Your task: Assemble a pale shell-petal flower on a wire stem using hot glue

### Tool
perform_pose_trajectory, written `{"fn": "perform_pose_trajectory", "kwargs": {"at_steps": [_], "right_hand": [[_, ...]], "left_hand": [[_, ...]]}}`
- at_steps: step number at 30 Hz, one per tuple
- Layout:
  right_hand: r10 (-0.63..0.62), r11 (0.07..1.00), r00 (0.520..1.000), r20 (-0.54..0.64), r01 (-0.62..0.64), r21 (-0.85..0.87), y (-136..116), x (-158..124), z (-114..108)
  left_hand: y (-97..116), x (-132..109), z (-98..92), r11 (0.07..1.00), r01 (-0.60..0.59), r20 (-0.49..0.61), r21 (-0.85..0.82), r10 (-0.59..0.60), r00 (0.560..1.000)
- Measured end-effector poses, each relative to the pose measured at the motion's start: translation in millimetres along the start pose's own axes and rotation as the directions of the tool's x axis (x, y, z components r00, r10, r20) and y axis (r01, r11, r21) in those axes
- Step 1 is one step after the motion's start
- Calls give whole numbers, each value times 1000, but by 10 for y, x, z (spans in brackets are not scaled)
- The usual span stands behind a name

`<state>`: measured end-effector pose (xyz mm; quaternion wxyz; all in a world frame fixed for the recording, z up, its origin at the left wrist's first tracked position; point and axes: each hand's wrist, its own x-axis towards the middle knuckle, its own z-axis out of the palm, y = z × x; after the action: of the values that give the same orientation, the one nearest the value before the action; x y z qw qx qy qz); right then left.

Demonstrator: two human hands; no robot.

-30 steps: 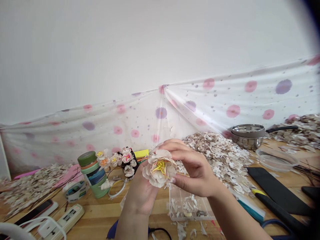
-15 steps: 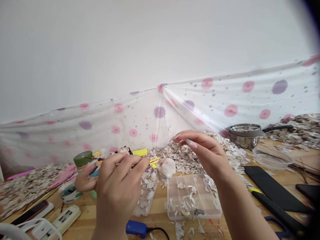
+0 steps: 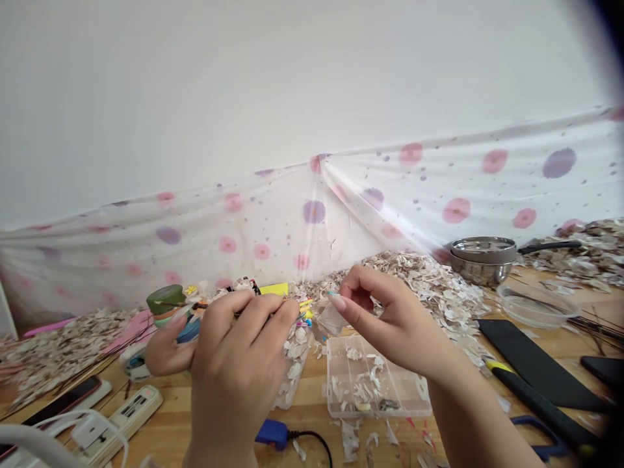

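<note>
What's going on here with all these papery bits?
Someone is working with bare hands over a wooden table. The left hand shows its back, hiding anything it might hold. The right hand has thumb and finger close together by a pale petal-like piece; whether they grip it isn't clear. Nearer the camera, a clear box holds white scraps.

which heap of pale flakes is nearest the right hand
The middle heap, just behind the right hand and left of the metal bowl; the other two lie farther off, at the far left and far right.
</note>
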<state>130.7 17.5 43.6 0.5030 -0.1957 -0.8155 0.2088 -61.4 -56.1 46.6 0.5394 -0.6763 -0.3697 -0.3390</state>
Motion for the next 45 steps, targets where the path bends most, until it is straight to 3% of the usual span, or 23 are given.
{"fn": "perform_pose_trajectory", "kwargs": {"at_steps": [7,14,34,39,45], "right_hand": [[-216,967,975,-50,207,-147,-40,-13,38],[-320,932,945,-71,301,-200,-35,-25,1],[-304,897,952,-31,276,-346,-30,-21,-50],[-185,935,978,-98,145,-323,11,-18,-83],[-135,930,991,1,127,-346,32,11,-65]], "left_hand": [[20,-2,24,998,56,28,10,-56,998],[0,-12,14,998,69,36,-12,-68,997],[64,-11,-4,990,142,105,-17,-140,985],[26,-34,-20,988,152,87,16,-153,984],[9,-44,-24,989,145,91,10,-145,985]]}}
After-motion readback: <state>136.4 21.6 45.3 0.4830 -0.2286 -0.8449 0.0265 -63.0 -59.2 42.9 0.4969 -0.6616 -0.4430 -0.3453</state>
